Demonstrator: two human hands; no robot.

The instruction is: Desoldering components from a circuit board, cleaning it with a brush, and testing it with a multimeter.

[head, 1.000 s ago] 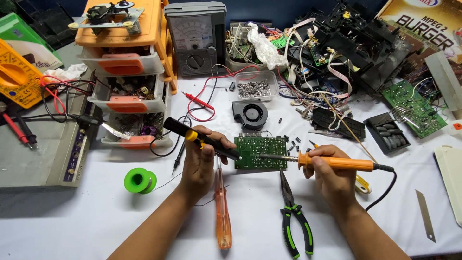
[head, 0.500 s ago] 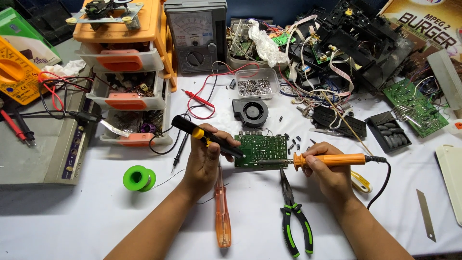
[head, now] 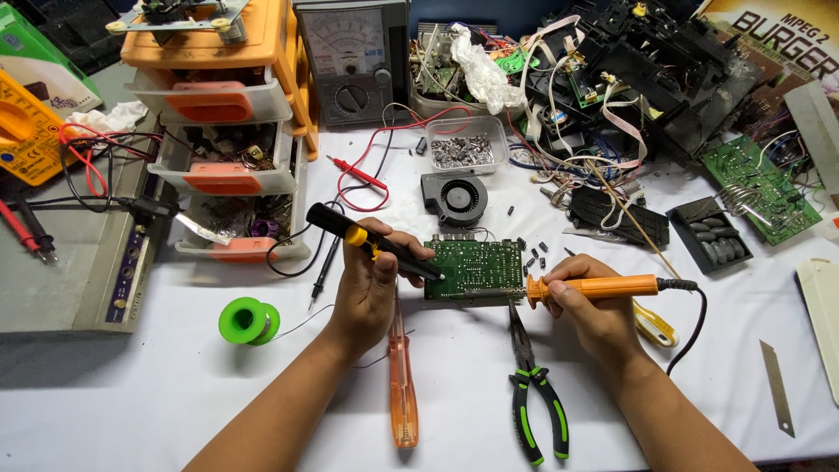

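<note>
Head view: cluttered white table [head: 131, 411], orange parts drawers [head: 218, 105] at back

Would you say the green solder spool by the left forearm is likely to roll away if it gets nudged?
Probably not far: the green solder spool seems to rest on its flat flange, so it would likely slide. It looks light, and its loose wire may drag.

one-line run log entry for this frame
left hand: holds black-and-yellow tool | right hand: holds orange soldering iron | both tips at green circuit board | pliers, orange screwdriver lie below it
</note>
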